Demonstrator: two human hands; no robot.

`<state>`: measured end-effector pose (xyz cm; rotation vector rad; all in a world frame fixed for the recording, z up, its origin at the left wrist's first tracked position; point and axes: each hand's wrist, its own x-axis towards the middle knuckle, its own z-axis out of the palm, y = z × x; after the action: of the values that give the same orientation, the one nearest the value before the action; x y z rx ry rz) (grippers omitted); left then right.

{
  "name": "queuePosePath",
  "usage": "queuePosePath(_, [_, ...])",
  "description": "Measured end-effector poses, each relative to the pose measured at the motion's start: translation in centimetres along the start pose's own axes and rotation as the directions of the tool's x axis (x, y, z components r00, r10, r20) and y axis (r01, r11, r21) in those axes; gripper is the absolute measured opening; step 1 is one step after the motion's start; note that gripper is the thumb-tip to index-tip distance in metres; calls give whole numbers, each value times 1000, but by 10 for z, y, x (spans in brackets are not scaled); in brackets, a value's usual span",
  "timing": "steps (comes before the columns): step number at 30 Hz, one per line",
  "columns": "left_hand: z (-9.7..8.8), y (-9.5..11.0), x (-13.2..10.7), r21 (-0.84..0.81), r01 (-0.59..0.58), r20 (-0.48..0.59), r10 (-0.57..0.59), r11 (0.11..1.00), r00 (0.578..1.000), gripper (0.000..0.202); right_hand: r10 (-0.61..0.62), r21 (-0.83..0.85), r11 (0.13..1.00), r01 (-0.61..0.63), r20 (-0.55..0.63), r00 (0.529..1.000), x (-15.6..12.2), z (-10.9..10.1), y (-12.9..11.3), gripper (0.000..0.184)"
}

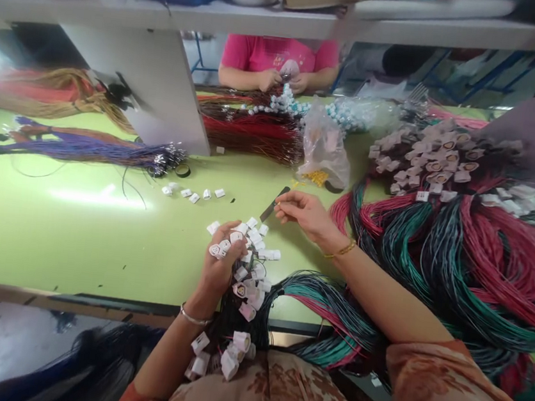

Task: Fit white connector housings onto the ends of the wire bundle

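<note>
Near the table's [75, 230] left edge lies a bundle of purple wires [85, 147], its metal tips pointing toward the middle, and just beyond it a few loose white connectors [193, 193] are scattered on the green top. At the near edge the left hand [219, 266] is closed around a bunch of black wires ending in white connectors [252, 276]; more of those connectors hang below the table edge over the person's lap. Just right of it and a little farther in, the right hand [307, 216] pinches a thin dark strip [272, 205] between thumb and fingers, held above the table top. Behind it a crumpled plastic bag [324, 146] stands beside a red-brown wire bundle [256, 131]. At the far edge a co-worker's hands [281, 80] are together over small pale parts. The right end of the table is covered by red, teal and black wires [458, 261], with a heap of white connectors [436, 158] on top toward the far right corner.
</note>
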<state>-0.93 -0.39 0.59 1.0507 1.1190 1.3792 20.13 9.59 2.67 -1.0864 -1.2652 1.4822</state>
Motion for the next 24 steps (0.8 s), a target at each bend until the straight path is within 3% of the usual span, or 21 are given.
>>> queuePosePath(2, [2, 2, 0, -129, 35, 36, -31, 991, 999, 32, -4, 14, 1000, 3, 66, 998, -13, 15, -8, 28])
queuePosePath(5, [2, 4, -1, -180, 104, 44, -98, 978, 994, 30, -29, -44, 998, 37, 161, 987, -28, 33, -14, 22])
queuePosePath(9, [0, 3, 0, -183, 149, 62, -140, 972, 988, 33, -171, -295, 925, 239, 238, 956, -44, 47, -15, 10])
queuePosePath(13, [0, 4, 0, -212, 161, 76, -148, 964, 986, 34, -377, -481, 738, 473, 288, 881, -53, 55, -17, 11])
queuePosePath(18, [3, 6, -1, -288, 177, 98, -155, 941, 983, 33, -595, -483, 554, 678, 340, 728, -55, 58, -15, 15])
queuePosePath(21, [3, 5, -1, -268, 162, 80, -146, 950, 986, 33, -622, -480, 520, 706, 353, 699, -55, 60, -12, 15])
queuePosePath(24, [1, 0, 0, -225, 144, 60, -134, 964, 989, 34, -616, -493, 517, 700, 355, 704, -56, 62, -11, 13])
